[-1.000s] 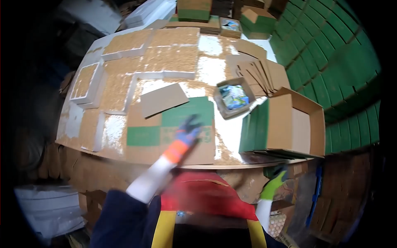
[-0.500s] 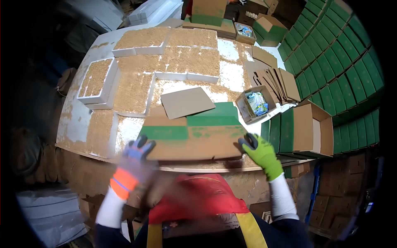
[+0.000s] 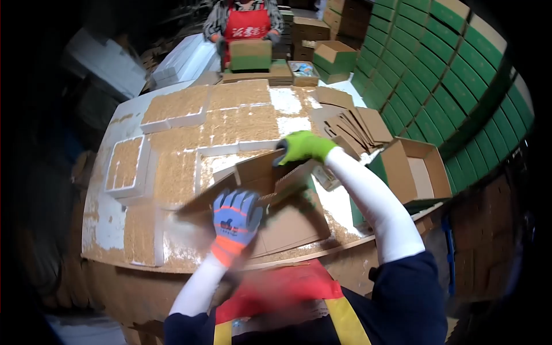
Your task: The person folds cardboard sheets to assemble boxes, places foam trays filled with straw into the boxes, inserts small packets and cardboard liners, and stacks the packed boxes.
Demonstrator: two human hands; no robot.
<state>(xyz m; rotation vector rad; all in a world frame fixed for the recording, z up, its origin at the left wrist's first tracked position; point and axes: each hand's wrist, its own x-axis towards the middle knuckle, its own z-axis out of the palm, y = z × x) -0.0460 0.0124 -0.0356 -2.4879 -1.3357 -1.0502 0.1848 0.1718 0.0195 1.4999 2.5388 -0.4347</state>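
Note:
A partly unfolded cardboard box (image 3: 293, 224) lies at the table's near edge, its inside and flaps showing brown with some green. My left hand (image 3: 234, 217), in a blue-grey glove with an orange cuff, rests on its near-left part, fingers stretched out. Across the far side reaches my right hand (image 3: 302, 148) in a lime-green glove, its fingers bent over an upper flap of the box. Part of the flap under that hand is hidden. The box's left flap is blurred by motion.
White trays filled with brown grains (image 3: 178, 109) cover the table's left and back. An open carton (image 3: 417, 172) and upright cardboard sheets (image 3: 356, 129) stand right. Green cartons (image 3: 425, 75) are stacked behind. Opposite, a co-worker in a red apron (image 3: 247, 26) holds a green-brown box (image 3: 250, 56).
The flat box has been opened out. My right hand went from its near right corner to its far side; my left hand moved inward. The view tilted up, bringing the co-worker into sight.

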